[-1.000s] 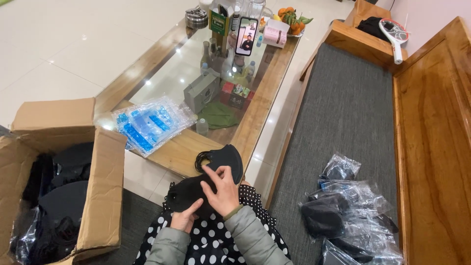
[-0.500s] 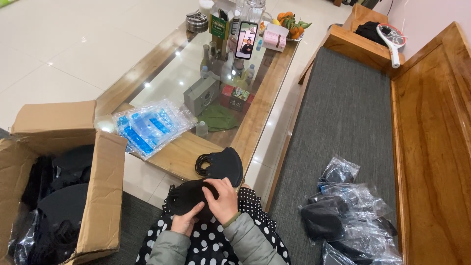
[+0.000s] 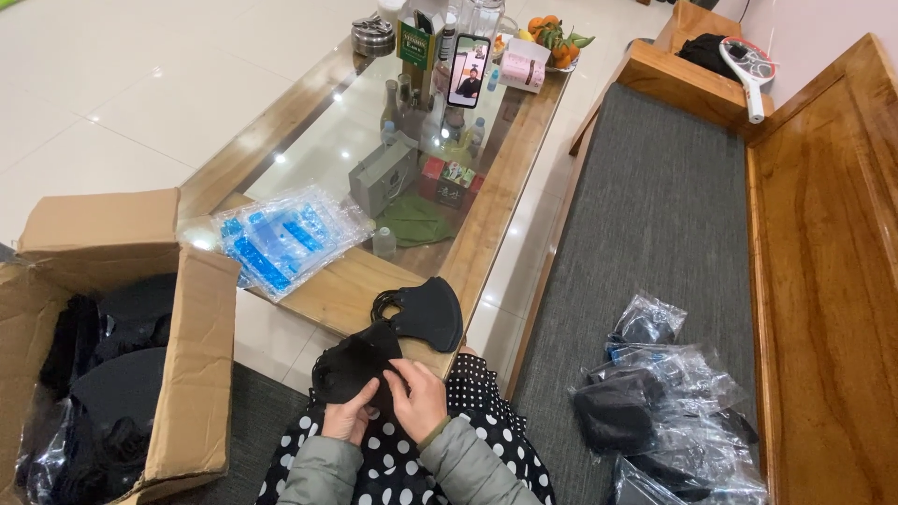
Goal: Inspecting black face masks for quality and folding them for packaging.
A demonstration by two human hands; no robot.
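1. Cardboard box (image 3: 192, 355) of black masks stands left of the lap.
2. Glass-topped coffee table (image 3: 510, 182) carries another black mask (image 3: 426, 313).
3. Black face mask (image 3: 351, 365) lies over the polka-dot lap.
4. Left hand (image 3: 348, 418) and right hand (image 3: 419, 400) both pinch its lower edge.

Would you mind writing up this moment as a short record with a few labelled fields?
Left hand: grips the lower edge of a black face mask over the lap
Right hand: fingers pressed on the same mask
Second black mask: lies on the wooden table edge
Left of person: open cardboard box with dark items
Right: clear bagged masks on the grey bench cushion
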